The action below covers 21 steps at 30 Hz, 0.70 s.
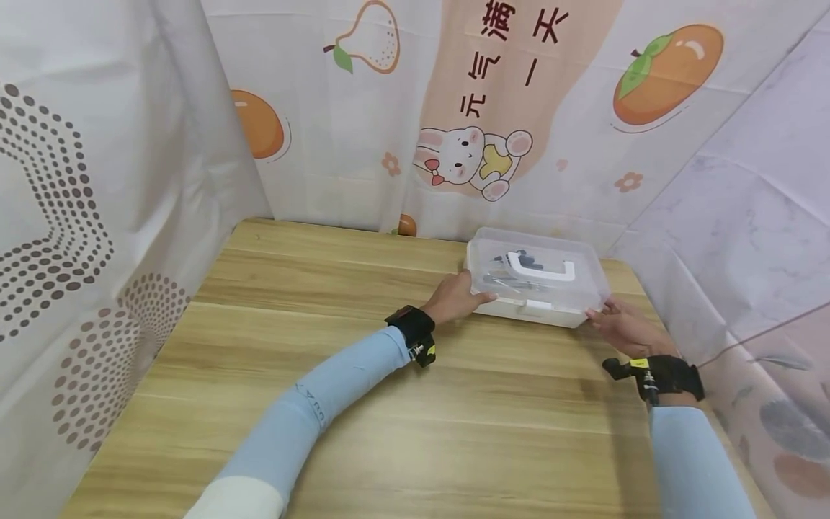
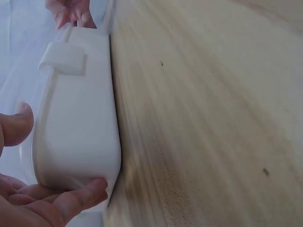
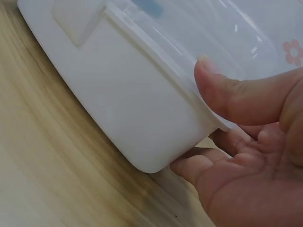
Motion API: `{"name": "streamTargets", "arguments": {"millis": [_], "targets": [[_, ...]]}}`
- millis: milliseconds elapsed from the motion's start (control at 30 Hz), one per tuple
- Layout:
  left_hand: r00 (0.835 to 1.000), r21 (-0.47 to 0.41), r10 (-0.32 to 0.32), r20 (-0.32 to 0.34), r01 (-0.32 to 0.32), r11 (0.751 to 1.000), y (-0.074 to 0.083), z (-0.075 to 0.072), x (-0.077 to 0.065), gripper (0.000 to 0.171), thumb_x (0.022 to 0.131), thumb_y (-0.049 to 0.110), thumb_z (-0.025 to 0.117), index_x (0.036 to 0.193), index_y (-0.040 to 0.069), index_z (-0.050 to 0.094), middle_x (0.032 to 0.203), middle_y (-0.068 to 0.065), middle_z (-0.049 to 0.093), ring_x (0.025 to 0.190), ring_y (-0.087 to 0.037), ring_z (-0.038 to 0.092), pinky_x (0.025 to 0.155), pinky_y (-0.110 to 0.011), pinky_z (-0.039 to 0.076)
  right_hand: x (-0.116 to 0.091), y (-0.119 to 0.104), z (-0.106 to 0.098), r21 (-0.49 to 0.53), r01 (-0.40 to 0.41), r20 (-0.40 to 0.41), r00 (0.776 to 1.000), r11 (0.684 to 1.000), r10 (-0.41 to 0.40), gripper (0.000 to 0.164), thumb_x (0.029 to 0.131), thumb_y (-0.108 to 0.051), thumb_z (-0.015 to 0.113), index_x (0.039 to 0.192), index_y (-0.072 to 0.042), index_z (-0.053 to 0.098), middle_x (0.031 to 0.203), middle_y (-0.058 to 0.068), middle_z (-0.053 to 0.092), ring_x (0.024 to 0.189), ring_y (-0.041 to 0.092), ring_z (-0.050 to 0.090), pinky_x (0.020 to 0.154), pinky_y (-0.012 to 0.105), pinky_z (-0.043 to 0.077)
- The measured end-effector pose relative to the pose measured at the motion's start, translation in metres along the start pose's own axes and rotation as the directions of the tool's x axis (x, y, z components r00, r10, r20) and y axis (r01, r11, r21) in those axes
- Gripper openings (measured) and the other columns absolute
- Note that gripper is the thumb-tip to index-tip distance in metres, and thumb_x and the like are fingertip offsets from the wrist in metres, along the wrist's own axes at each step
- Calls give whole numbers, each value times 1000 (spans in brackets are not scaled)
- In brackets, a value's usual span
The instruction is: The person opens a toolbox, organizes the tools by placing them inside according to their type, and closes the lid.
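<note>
A white plastic storage box with a clear lid stands at the back right of the table. Its lid carries a white handle, and dark, slim items show through from inside. My left hand grips the box's left end, thumb over the lid edge and fingers around the end wall. At the opposite end my right hand holds the corner, its thumb on the lid side and its fingers under the rim. A latch sits on the front wall.
The wood-grain table extends in front of the box. A printed curtain hangs close behind it, with further curtains along the right side and on the left.
</note>
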<state>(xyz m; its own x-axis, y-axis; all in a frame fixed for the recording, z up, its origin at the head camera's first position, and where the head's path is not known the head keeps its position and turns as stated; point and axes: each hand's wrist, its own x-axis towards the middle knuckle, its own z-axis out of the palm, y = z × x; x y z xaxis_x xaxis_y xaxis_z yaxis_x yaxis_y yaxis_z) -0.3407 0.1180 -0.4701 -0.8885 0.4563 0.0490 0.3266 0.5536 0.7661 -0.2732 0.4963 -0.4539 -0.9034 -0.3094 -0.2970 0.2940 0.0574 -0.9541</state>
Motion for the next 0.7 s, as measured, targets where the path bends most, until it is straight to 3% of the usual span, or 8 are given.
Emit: {"name": "streamTargets", "arguments": {"millis": [167, 300, 400, 500, 567, 600, 667, 700], "targets": [[1000, -5, 7, -6, -7, 1000, 3, 5, 3, 48, 95, 47, 73, 106, 3, 59, 66, 3, 44, 52, -10, 43, 47, -24, 34, -3, 1, -1, 90, 22, -24, 1000, 996, -20, 77, 111, -5, 39, 161, -11, -20, 157, -7, 19, 132, -3, 32, 122, 28, 8], [1000, -45, -12, -17, 11, 999, -1, 7, 4, 54, 96, 46, 72, 120, 0, 58, 72, 0, 49, 56, -12, 48, 49, -25, 37, 3, 0, 3, 118, 20, -40, 999, 993, -15, 77, 111, -4, 38, 160, -12, -21, 161, -8, 17, 135, -2, 28, 122, 29, 6], [1000, -81, -12, -19, 11, 997, -7, 6, 4, 63, 98, 46, 69, 139, 1, 51, 88, -4, 60, 66, -15, 55, 56, -27, 43, 11, -3, 9, 87, -8, -55, 998, 996, 13, 80, 112, -8, 39, 159, -12, -25, 170, -1, -4, 148, 3, 12, 123, 36, -4], [1000, -87, 6, -7, -7, 996, -16, 2, 3, 69, 102, 45, 63, 154, 8, 39, 120, -9, 67, 90, -18, 64, 74, -31, 51, 19, -8, 15, -5, -27, -69, 997, 1000, 27, 81, 112, -12, 41, 158, -8, -25, 169, 7, -18, 153, 10, -3, 123, 43, -2], [1000, -68, 25, 10, -25, 997, -23, -4, 2, 68, 104, 44, 60, 158, 11, 35, 137, -9, 63, 109, -17, 64, 87, -33, 52, 21, -10, 18, -71, -26, -88, 996, 997, 20, 77, 112, -14, 41, 159, -4, -21, 169, 14, -16, 154, 18, -3, 123, 46, 3], [999, -57, 28, 22, -26, 998, -26, -7, 1, 66, 105, 43, 58, 158, 10, 35, 137, -9, 64, 110, -18, 64, 88, -35, 52, 20, -12, 21, -110, -36, -106, 994, 993, 25, 76, 113, -16, 41, 159, -1, -18, 169, 18, -13, 155, 22, -1, 123, 48, 6], [999, -16, 23, 36, -23, 1000, -34, -16, -1, 62, 106, 42, 56, 155, 8, 41, 133, -9, 67, 112, -18, 65, 92, -35, 51, 16, -16, 28, -155, -81, -199, 979, 985, 50, 75, 113, -21, 41, 159, -1, -15, 168, 23, -8, 155, 32, 6, 122, 50, 14], [999, 13, 25, 38, -25, 1000, -39, -22, -2, 58, 107, 41, 55, 152, 5, 45, 128, -9, 69, 110, -19, 66, 91, -35, 52, 12, -20, 33, -171, -118, -282, 957, 978, 66, 75, 112, -23, 42, 160, -2, -12, 168, 25, -4, 154, 36, 10, 121, 51, 18]]}}
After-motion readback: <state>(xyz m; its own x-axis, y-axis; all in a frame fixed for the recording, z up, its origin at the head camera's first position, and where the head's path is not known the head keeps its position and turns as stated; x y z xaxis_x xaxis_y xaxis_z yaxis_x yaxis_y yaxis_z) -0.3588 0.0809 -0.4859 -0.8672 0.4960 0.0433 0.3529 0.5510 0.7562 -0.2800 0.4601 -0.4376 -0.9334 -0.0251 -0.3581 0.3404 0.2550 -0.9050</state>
